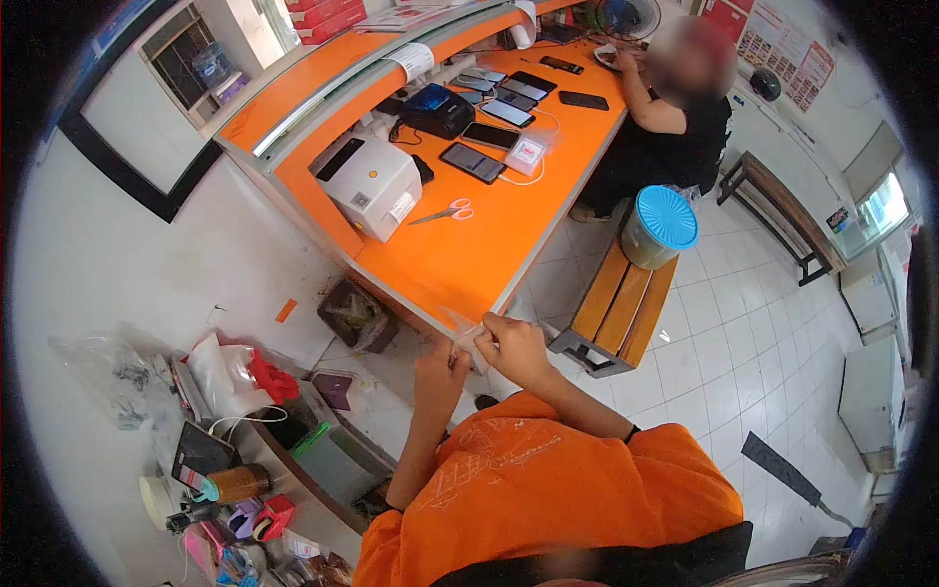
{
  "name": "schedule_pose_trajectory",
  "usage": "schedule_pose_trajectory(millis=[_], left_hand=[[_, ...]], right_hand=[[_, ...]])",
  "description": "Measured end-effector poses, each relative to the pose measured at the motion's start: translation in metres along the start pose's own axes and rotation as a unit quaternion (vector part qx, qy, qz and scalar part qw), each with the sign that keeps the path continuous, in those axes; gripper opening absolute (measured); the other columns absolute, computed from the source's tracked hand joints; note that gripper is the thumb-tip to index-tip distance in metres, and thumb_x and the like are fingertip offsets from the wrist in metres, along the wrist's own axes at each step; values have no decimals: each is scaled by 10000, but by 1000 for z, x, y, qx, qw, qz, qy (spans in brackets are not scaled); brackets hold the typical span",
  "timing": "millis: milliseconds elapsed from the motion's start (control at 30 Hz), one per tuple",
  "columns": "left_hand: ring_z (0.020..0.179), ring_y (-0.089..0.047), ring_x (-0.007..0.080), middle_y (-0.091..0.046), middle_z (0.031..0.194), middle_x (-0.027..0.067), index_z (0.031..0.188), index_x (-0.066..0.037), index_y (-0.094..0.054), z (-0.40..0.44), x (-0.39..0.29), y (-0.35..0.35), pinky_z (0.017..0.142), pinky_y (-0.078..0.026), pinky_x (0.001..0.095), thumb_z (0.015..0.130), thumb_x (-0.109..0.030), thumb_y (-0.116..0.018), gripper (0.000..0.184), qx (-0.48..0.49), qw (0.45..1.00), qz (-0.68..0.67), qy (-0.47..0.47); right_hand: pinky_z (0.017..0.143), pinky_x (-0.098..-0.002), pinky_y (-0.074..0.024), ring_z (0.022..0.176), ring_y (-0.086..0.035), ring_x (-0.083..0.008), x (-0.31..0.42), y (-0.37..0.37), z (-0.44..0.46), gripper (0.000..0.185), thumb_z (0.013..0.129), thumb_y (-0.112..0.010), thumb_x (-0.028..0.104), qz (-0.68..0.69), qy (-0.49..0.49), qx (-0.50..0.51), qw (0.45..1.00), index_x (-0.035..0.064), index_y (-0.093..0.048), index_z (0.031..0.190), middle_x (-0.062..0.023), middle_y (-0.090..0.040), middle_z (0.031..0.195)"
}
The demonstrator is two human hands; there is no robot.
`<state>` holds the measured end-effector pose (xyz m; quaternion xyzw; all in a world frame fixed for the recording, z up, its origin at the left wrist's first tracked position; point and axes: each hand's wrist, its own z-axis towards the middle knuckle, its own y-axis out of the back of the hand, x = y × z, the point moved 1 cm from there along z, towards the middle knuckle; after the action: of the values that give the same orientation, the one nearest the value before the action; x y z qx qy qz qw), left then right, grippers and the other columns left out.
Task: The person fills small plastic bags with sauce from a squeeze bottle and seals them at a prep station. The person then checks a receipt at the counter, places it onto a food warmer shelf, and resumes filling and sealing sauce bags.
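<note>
Both of my hands are at the near corner of the orange desk (460,264). My left hand (443,374) is closed, its fingertips pinching one edge of a thin clear plastic piece (464,327). Close beside it, my right hand (515,348) has its fingers curled on the other side of the same plastic. The plastic is see-through, and its exact shape is hard to make out. Scissors with pink handles (458,209) lie on the desk beyond my hands, near a white label printer (368,186).
Several phones (473,162) and a black device (437,110) lie farther back. A person in black (685,127) sits at the desk's right side. A blue-lidded tub (665,220) stands on a wooden bench (616,311). A bin (354,315) and a cluttered shelf are left.
</note>
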<state>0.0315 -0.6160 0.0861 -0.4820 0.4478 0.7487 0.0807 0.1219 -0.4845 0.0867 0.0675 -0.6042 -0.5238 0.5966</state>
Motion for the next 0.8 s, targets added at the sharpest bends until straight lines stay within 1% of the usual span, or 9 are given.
schedule_pose_trajectory(millis=[67, 167, 267, 367, 400, 567, 667, 733, 800], left_hand=[[582, -575, 355, -579, 709, 199, 847, 0, -544, 1, 5, -5, 528, -434, 428, 833, -124, -601, 137, -87, 992, 72, -52], [615, -557, 300, -533, 692, 183, 783, 4, -496, 0, 4, 1, 567, -438, 395, 819, -111, -606, 164, -78, 995, 32, -53], [665, -591, 362, -571, 751, 188, 811, -4, -512, -6, 10, -8, 580, -462, 439, 817, -149, -619, 180, 0, 992, 29, -125], [675, -590, 352, -558, 815, 178, 891, 8, -522, -18, 14, -11, 589, -482, 417, 809, -171, -645, 232, 74, 997, 6, 0], [695, -597, 341, -559, 854, 171, 919, -1, -525, -19, 15, -9, 585, -490, 406, 801, -192, -661, 263, 31, 999, 26, -32], [794, -620, 270, -536, 1054, 123, 1046, -80, -544, -33, 8, 22, 562, -524, 354, 750, -316, -737, 425, -163, 971, 44, -171], [922, -595, 246, -478, 1176, 82, 1106, -112, -538, -50, -4, 61, 636, -523, 356, 687, -286, -793, 520, -148, 963, 127, -186], [934, -604, 250, -488, 1166, 88, 1122, -118, -541, -67, 18, 75, 631, -529, 358, 676, -312, -806, 554, -107, 976, 129, -139], [888, -630, 261, -521, 1140, 92, 1133, -124, -543, -94, 44, 88, 620, -535, 374, 657, -347, -822, 595, -117, 977, 117, -131]], right_hand=[[588, -432, -508, 659, -639, -351, 5, 1, -1, 154, 810, -608, 182, 4, 12, 3, 1000, 45, -562, 864, -147, -626, 738], [577, -410, -506, 686, -636, -317, 15, 5, 0, 211, 786, -639, 155, 10, 58, -23, 998, 57, -532, 939, -133, -604, 811], [577, -387, -500, 696, -621, -293, 3, -3, 1, 307, 750, -682, 92, 23, 79, -28, 996, 63, -504, 998, -113, -571, 871], [585, -362, -489, 671, -601, -273, 3, -6, 9, 392, 705, -717, 18, 60, 56, -66, 994, 60, -491, 1023, -102, -557, 840], [587, -353, -484, 657, -595, -265, 6, -4, 13, 417, 690, -725, -6, 74, 44, -87, 992, 58, -489, 1027, -99, -556, 815], [590, -320, -463, 650, -580, -197, 22, -19, 19, 526, 696, -723, -24, 208, 36, 83, 974, 63, -436, 1128, -79, -545, 717], [589, -305, -458, 657, -578, -170, 53, -33, 4, 568, 712, -718, -23, 223, 41, 169, 959, 73, -411, 1181, -68, -549, 711], [598, -296, -457, 672, -588, -164, 69, -62, 3, 607, 712, -728, -9, 257, 119, 185, 941, 86, -402, 1216, -70, -564, 727], [610, -305, -465, 685, -599, -167, 97, -87, -6, 615, 705, -741, 4, 238, 104, 256, 931, 88, -411, 1218, -74, -573, 749]])
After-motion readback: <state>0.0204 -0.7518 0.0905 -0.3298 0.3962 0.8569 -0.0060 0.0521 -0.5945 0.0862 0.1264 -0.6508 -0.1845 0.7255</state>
